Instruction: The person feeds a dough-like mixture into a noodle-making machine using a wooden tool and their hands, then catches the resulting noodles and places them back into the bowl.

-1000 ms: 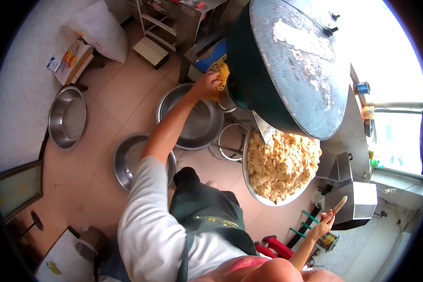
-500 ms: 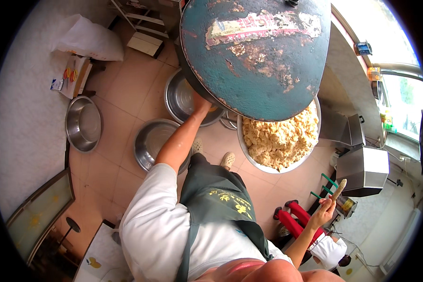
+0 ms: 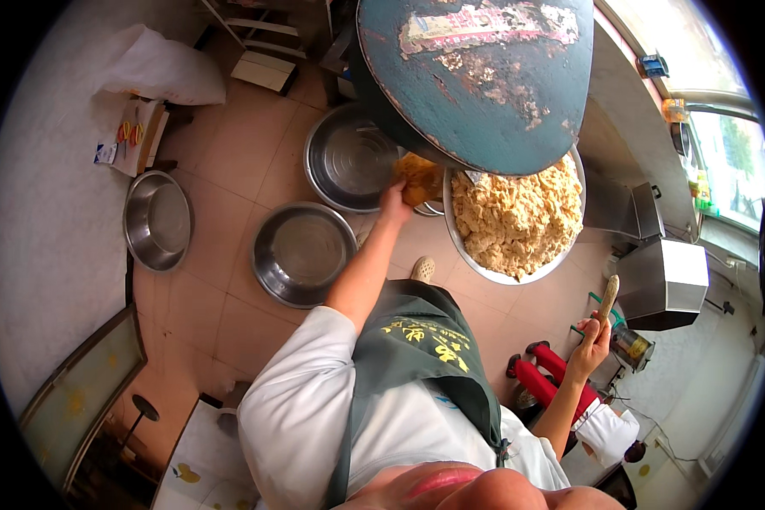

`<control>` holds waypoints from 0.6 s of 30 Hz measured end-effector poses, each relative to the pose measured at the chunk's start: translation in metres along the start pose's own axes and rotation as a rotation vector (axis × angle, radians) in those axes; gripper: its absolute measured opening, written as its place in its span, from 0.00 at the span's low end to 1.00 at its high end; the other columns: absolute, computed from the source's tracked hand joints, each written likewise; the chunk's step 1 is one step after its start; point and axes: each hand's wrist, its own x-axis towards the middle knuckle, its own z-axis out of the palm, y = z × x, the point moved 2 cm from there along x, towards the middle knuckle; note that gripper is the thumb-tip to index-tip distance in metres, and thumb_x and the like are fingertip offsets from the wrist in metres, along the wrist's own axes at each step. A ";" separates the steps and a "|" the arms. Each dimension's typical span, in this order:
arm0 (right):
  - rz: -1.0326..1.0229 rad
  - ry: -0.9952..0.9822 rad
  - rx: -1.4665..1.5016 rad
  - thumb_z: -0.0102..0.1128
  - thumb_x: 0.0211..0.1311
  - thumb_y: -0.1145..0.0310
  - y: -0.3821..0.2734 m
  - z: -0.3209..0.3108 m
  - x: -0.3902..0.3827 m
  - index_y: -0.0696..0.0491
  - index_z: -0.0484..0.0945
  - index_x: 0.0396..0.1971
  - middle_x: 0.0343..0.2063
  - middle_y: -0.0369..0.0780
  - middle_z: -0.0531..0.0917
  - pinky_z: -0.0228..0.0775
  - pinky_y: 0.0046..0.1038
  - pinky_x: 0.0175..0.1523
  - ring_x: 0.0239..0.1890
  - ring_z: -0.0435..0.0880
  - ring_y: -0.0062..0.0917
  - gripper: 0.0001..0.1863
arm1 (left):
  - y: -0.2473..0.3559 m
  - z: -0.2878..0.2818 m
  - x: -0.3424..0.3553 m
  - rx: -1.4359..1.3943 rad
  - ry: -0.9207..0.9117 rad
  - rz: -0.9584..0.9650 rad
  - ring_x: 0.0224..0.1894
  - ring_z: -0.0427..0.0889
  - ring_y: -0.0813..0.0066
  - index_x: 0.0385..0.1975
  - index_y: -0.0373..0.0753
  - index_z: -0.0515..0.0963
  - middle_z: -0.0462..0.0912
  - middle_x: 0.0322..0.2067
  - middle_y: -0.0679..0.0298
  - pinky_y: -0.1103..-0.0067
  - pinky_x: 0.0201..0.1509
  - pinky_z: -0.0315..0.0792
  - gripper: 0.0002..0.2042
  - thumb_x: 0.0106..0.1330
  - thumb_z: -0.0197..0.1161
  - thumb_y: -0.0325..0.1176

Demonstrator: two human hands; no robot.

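Amber clump, material unclear, juts beyond left grip clasping it; right grip wraps a pale stick.

Green drum beyond the left hand, open space leftward over the steel basins

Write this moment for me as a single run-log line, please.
LEFT HAND: at golden-brown item, grip unclear | RIGHT HAND: gripping pale stick | NEARBY: pale basin heaped with doughy pieces; metal basins to the left
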 end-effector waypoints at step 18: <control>-0.002 -0.076 0.191 0.53 0.75 0.66 0.017 -0.033 0.000 0.62 0.74 0.50 0.28 0.33 0.75 0.68 0.18 0.40 0.30 0.75 0.14 0.15 | -0.015 0.199 -0.185 0.473 -0.420 0.174 0.60 0.73 0.62 0.66 0.37 0.63 0.72 0.59 0.56 0.65 0.64 0.68 0.25 0.68 0.55 0.25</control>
